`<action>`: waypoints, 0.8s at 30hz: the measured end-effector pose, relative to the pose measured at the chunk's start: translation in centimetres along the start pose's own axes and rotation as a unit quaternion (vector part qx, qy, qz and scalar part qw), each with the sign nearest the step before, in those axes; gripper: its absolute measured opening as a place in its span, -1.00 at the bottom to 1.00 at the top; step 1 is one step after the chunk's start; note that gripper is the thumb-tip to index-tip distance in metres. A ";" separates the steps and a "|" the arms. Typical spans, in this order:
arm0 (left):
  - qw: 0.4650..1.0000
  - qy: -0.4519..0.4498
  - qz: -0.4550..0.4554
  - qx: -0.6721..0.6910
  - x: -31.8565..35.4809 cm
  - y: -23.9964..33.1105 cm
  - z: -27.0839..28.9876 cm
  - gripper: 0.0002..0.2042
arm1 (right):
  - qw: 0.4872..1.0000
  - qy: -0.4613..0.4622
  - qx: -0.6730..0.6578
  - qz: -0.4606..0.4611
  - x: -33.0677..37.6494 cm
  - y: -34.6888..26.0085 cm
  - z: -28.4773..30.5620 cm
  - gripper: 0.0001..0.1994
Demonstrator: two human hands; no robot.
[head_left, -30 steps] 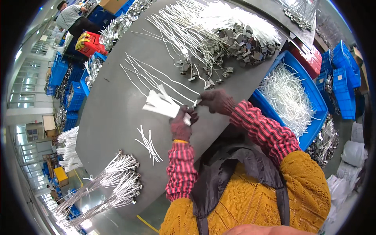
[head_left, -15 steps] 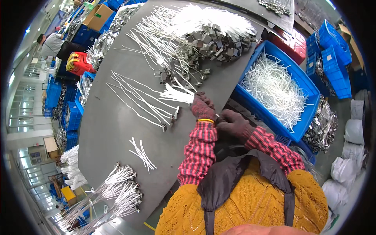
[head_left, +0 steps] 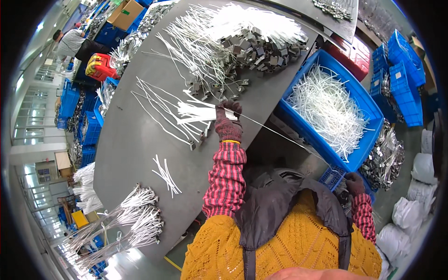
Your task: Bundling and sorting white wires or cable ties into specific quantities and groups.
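Note:
My left hand (head_left: 227, 122), in a dark knitted glove, is closed round a bundle of short white tubes (head_left: 198, 113) above the grey table. A thin pale wire (head_left: 275, 130) runs from beside this hand off the table edge, down toward the right. At my right side, low by a small blue basket (head_left: 330, 177), is my gloved right hand (head_left: 354, 183); its fingers are mostly hidden, so its hold is unclear. Several white wires with metal end pieces (head_left: 161, 112) lie left of the bundle. A few loose white tubes (head_left: 166, 176) rest nearer me on the table.
At the far side of the table (head_left: 123, 158) is a big heap of white wires with square metal pieces (head_left: 261, 51). A blue crate (head_left: 291, 88) full of white tubes stands at right. Tied wire bundles (head_left: 140, 214) lie at the near left. A person (head_left: 72, 44) is far left.
My right hand has gone from beside the left hand down to the right, near the small basket. The left hand has shifted slightly left and away with the tubes; a long wire now shows.

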State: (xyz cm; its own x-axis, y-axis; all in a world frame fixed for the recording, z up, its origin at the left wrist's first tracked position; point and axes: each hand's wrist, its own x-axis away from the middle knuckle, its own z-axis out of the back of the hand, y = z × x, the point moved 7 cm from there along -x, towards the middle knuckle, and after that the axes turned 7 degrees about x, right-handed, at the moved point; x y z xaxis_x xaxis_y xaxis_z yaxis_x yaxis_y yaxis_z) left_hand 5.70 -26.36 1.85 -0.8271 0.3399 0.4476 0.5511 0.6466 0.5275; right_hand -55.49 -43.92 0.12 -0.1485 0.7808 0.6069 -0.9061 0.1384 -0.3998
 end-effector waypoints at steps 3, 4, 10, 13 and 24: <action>0.999 0.024 -0.019 -0.025 -0.1 1.4 -0.5 -0.72 | 0.997 -0.023 -0.069 -0.031 -0.2 1.1 0.2 -0.72; 0.998 0.036 -0.027 -0.034 -0.1 1.9 -0.6 -0.73 | 0.996 -0.030 -0.074 -0.037 -0.3 1.4 0.1 -0.71; 0.995 0.063 -0.052 -0.059 0.2 3.4 -1.0 -0.74 | 0.992 -0.032 -0.113 -0.041 -2.3 3.4 -1.2 -0.70; 0.997 0.050 -0.029 -0.044 0.9 2.8 -1.0 -0.75 | 0.997 -0.008 -0.067 0.036 -2.8 0.2 -2.5 -0.70; 0.977 -0.155 0.095 -0.107 8.6 -2.2 -2.7 -0.71 | 0.920 -0.254 -0.153 0.256 3.3 -35.7 -12.9 -0.65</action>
State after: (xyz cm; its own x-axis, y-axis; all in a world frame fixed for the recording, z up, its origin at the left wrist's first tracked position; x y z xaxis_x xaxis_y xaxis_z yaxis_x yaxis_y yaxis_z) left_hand -2.30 -26.76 6.50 -0.6832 0.6520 0.3289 0.6805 0.4051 0.6107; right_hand -18.52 -38.44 7.51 -0.7617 0.4165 0.4963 -0.5226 0.0579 -0.8506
